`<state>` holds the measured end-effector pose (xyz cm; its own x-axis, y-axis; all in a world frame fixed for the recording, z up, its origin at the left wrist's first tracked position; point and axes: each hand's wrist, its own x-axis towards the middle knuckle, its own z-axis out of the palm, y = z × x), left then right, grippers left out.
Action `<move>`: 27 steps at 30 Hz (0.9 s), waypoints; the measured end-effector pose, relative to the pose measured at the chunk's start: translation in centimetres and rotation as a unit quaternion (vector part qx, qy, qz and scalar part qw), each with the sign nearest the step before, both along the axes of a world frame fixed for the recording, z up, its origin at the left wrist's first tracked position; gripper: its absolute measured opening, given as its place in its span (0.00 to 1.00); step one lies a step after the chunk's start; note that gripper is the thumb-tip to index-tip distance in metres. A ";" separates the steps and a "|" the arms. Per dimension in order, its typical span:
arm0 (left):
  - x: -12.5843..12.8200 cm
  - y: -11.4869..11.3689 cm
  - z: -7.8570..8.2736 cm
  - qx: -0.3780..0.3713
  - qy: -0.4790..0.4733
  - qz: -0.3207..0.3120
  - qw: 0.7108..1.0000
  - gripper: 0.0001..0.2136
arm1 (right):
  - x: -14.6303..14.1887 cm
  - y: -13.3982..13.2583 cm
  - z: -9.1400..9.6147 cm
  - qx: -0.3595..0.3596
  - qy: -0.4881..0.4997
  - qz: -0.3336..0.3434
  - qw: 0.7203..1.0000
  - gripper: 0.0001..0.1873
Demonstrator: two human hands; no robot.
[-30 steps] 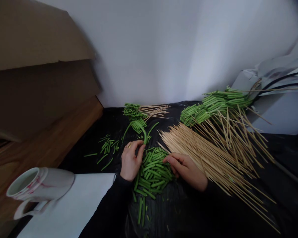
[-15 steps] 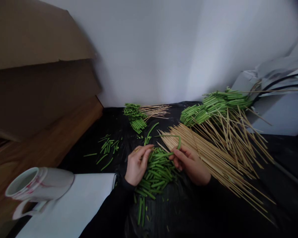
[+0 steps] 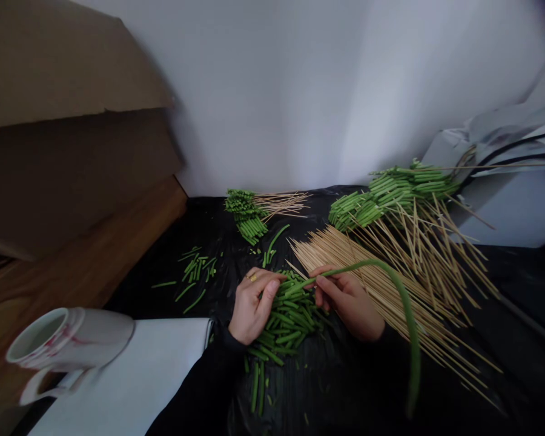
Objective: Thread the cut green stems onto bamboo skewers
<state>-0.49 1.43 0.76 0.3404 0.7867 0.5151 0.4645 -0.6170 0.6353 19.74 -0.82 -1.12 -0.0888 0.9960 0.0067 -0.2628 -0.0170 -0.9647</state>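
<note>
My left hand (image 3: 253,301) pinches one end of a long green stalk (image 3: 399,303) just above a pile of short cut green pieces (image 3: 286,321). My right hand (image 3: 345,297) grips the same stalk a little further along. From there the stalk arches right and droops down over a spread of bamboo skewers (image 3: 390,284). Both hands are closed on it. The pile lies between my wrists on the black sheet (image 3: 504,339).
Skewered green bundles (image 3: 390,194) lie at the back right, a smaller one (image 3: 249,212) at the back middle. Loose green bits (image 3: 195,272) scatter to the left. A white mug (image 3: 68,345) lies on white paper (image 3: 131,375) at the front left. Cardboard (image 3: 63,115) stands left.
The long stalk has been drawn out to the right through both hands; it now arches far past my right hand, where before only a short curl showed.
</note>
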 end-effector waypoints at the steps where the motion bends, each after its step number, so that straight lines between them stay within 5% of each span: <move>1: 0.2 -0.2 0.0 -0.003 0.004 -0.016 1.000 0.11 | 0.0 0.0 0.0 0.002 -0.012 0.007 1.000 0.17; 13: 1.0 -0.4 -0.7 0.008 0.052 -0.045 0.998 0.06 | -0.4 -0.6 -0.5 0.049 -0.148 0.010 0.988 0.14; 22: 1.1 -0.6 -1.0 -0.044 0.050 -0.069 0.995 0.05 | -0.6 -1.1 0.0 0.215 -0.294 -0.013 0.931 0.09; 27: 1.0 -0.7 -0.3 -0.092 0.052 -0.081 0.991 0.05 | -0.3 -1.4 1.1 0.163 -0.241 -0.053 0.955 0.10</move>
<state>0.55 0.76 0.45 0.5143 0.7941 0.3238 0.4377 -0.5678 0.6971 19.44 -2.20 -0.05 -0.0576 0.9517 0.3016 0.2304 0.3066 -0.9235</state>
